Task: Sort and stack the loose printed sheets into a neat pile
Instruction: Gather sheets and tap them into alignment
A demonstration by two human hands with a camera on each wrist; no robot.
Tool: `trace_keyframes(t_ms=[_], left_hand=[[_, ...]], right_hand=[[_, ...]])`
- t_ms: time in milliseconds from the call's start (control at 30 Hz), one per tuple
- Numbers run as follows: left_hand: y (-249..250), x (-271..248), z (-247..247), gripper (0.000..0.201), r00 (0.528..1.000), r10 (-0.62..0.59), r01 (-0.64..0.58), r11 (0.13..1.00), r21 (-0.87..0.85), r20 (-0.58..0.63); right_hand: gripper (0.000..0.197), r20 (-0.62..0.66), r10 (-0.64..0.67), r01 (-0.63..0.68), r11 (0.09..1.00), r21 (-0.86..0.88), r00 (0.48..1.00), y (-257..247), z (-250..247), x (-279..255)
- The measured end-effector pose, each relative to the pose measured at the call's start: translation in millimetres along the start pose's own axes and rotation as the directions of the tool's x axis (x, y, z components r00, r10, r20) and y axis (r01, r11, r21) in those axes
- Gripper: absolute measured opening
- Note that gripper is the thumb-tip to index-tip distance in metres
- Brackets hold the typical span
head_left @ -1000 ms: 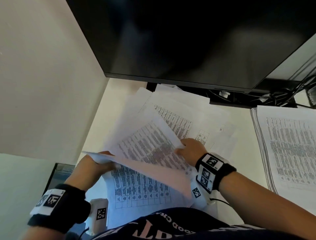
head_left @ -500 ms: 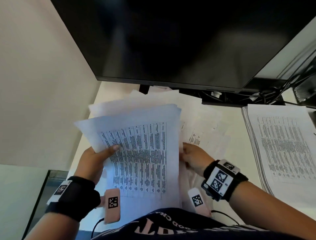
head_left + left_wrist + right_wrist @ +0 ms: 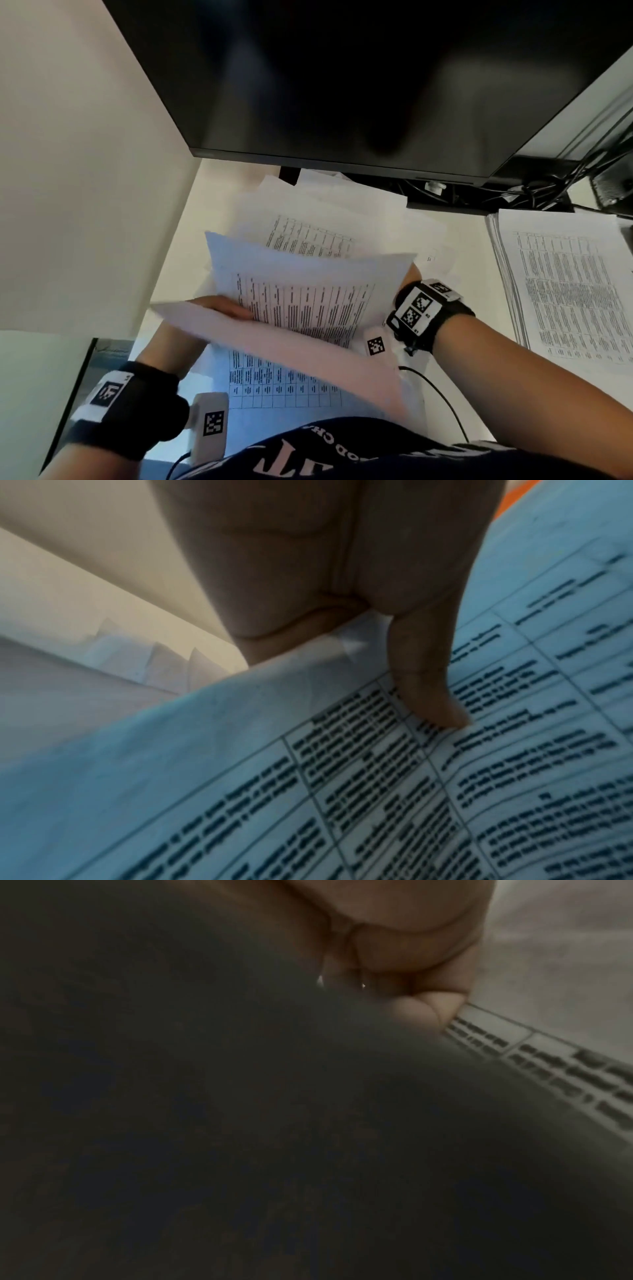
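Note:
I hold a bundle of printed sheets [image 3: 308, 294] above the desk, close to my body. My left hand [image 3: 219, 305] grips its left side, and the thumb [image 3: 428, 696] presses on a printed table. My right hand [image 3: 412, 274] is mostly hidden behind the bundle's right edge. In the right wrist view its curled fingertips [image 3: 431, 1010] pinch a printed sheet [image 3: 548, 1056]. Another sheet with a grid [image 3: 284, 383] lies under the bundle. Loose sheets [image 3: 325, 219] are spread on the desk beyond it.
A squared pile of printed sheets [image 3: 565, 291] lies on the desk at the right. A large dark monitor [image 3: 342, 85] overhangs the back of the desk, with cables [image 3: 534, 192] behind it. A wall [image 3: 85, 171] closes off the left side.
The bundle faced me flat half a second ago; now its top sheets are lifted and fanned apart. My right hand has moved up behind the right edge.

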State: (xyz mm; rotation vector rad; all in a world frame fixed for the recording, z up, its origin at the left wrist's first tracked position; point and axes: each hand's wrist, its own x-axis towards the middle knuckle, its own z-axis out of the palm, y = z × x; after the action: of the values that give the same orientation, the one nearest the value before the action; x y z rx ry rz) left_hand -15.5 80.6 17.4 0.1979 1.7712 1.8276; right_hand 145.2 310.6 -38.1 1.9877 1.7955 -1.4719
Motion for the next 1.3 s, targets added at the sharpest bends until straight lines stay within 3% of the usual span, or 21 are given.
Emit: trace_keyframes(t_ms=[33,67,100,167,200,267,333,400,467,567,600,700,767,833,900,933,1000,1100,1167,1233,1300], left_hand=[[5.3,8.7,-2.7,0.038,0.989,-0.068,0.043,0.981,0.191,0.129],[-1.6,21.2,-15.5,0.051,0.961,-0.095,0.01,0.95,0.313,0.258],[-7.7,29.9,-32.4,0.076,0.936,-0.105,-0.041,0.915,0.401,0.336],[-8.4,37.7,-36.8,0.099,0.952,-0.075,-0.025,0.948,0.317,0.298],[-9.2,38.7,-32.0,0.101,0.963,-0.061,-0.02,0.956,0.293,0.264],[-13.7,41.5,-28.5,0.086,0.967,-0.091,0.003,0.939,0.345,0.238],[-9.7,37.0,-16.6,0.048,0.973,-0.141,0.022,0.844,0.536,0.182],[-11.9,37.4,-4.0,0.025,0.979,-0.132,-0.005,0.747,0.665,0.156],[-16.0,44.9,4.3,0.022,0.974,-0.09,-0.093,0.673,0.734,0.207],[-23.7,55.6,2.8,0.042,0.964,-0.093,-0.155,0.57,0.807,0.251],[-27.4,58.5,2.8,0.045,0.969,-0.076,-0.15,0.58,0.801,0.236],[-21.2,52.4,10.2,0.054,0.985,0.011,-0.128,0.714,0.689,0.171],[-17.6,49.7,10.5,0.063,0.989,0.015,-0.102,0.786,0.61,0.147],[-13.9,48.3,10.7,0.05,0.986,-0.018,-0.083,0.816,0.572,0.168],[-8.1,46.2,12.6,0.025,0.982,-0.04,-0.066,0.846,0.529,0.186],[-3.1,43.1,15.1,0.022,0.973,-0.036,-0.077,0.881,0.467,0.228],[2.5,36.6,17.0,0.051,0.953,-0.041,-0.067,0.938,0.34,0.3],[3.0,31.1,13.8,0.05,0.93,-0.124,0.02,0.957,0.29,0.346],[-2.0,27.6,11.9,0.057,0.912,-0.164,0.036,0.945,0.325,0.375],[-6.9,24.6,9.0,0.063,0.909,-0.173,0.032,0.936,0.35,0.379],[-8.9,22.8,5.0,0.062,0.908,-0.192,0.055,0.935,0.349,0.372]], right_hand=[[0.029,-0.004,-0.046,0.046,0.999,0.012,0.999,-2.0,-2.4,-0.5],[0.023,-0.013,-0.028,0.027,0.999,-0.03,1.0,-7.3,-5.6,-10.1],[0.022,0.015,-0.03,0.032,0.988,-0.154,0.999,-12.0,-6.6,-15.3],[0.026,0.015,-0.052,0.054,0.973,-0.224,0.999,-18.1,-6.6,-18.4],[0.025,-0.007,-0.059,0.057,0.983,-0.172,0.998,-17.6,-4.3,-17.9],[0.022,-0.047,-0.105,0.095,0.978,-0.186,0.993,-14.3,1.9,-10.5],[0.029,-0.034,-0.125,0.116,0.975,-0.19,0.992,-13.4,10.2,-7.3],[0.032,0.019,-0.145,0.146,0.974,-0.172,0.989,-13.6,16.0,-7.1],[0.031,0.064,-0.137,0.147,0.969,-0.199,0.988,-14.4,20.2,-10.7],[0.024,0.064,-0.203,0.209,0.972,-0.103,0.977,-10.6,22.4,-13.2],[0.023,0.036,-0.258,0.26,0.964,-0.059,0.965,-8.3,20.5,-16.9],[0.02,0.0,-0.382,0.381,0.921,0.081,0.924,5.0,9.0,-23.0],[0.032,0.031,-0.436,0.425,0.889,0.173,0.9,15.9,-3.9,-22.8],[0.045,0.095,-0.478,0.452,0.868,0.207,0.873,25.9,-14.9,-22.3],[0.045,0.171,-0.479,0.449,0.874,0.189,0.861,31.5,-21.1,-24.2],[0.042,0.217,-0.472,0.439,0.879,0.185,0.854,32.7,-24.6,-25.8],[0.032,0.212,-0.415,0.391,0.909,0.144,0.885,34.2,-33.0,-27.3],[0.028,-0.058,-0.246,0.253,0.941,0.223,0.967,52.7,-43.4,-12.6],[0.036,-0.146,-0.075,0.112,0.957,0.267,0.986,64.1,-41.1,-1.7],[0.032,-0.07,0.003,0.019,0.948,0.317,0.998,68.0,-36.9,2.8],[0.024,-0.017,-0.012,0.016,0.957,0.289,1.0,63.0,-34.4,-4.0]])
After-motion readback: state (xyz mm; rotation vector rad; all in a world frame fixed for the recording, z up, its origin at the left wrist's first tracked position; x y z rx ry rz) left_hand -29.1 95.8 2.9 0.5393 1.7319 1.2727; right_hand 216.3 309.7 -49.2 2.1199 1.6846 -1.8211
